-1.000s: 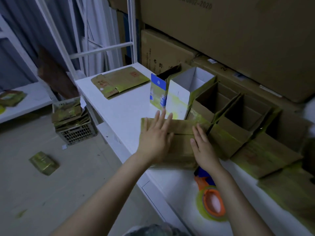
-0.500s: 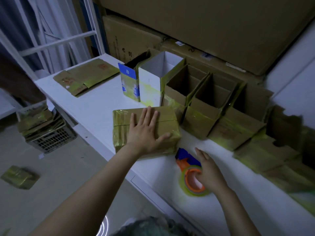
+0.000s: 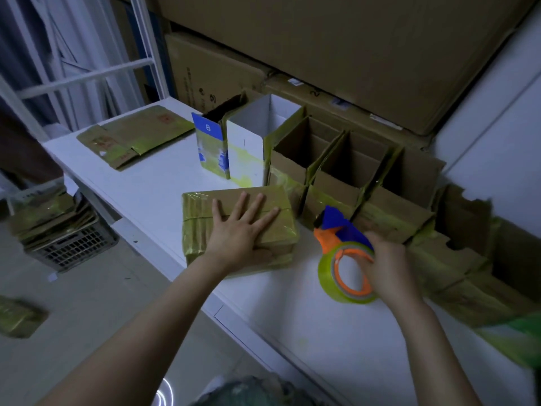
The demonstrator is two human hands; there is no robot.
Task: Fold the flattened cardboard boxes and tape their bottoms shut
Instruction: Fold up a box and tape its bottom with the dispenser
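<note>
the folded box lies in the middle of the frame on the white counter. it is brown with shiny yellow tape around it. the left hand rests flat on top of the box, with its fingers straight and spread apart, and the thumb down on the near side.

just to the right of the box, the right hand holds the tape gun. its fingers are curled tight around the roll. the roll is yellow-green with an orange ring inside, and the blue and orange part points up toward the box. the roll looks lifted a little off the counter, but it is hard to tell.

behind the hands, a row of open brown boxes stands along the right. a white box and a thin blue box marked 8 stand next to them. a flat cardboard piece lies in the upper left. a crate sits on the floor at the left.
</note>
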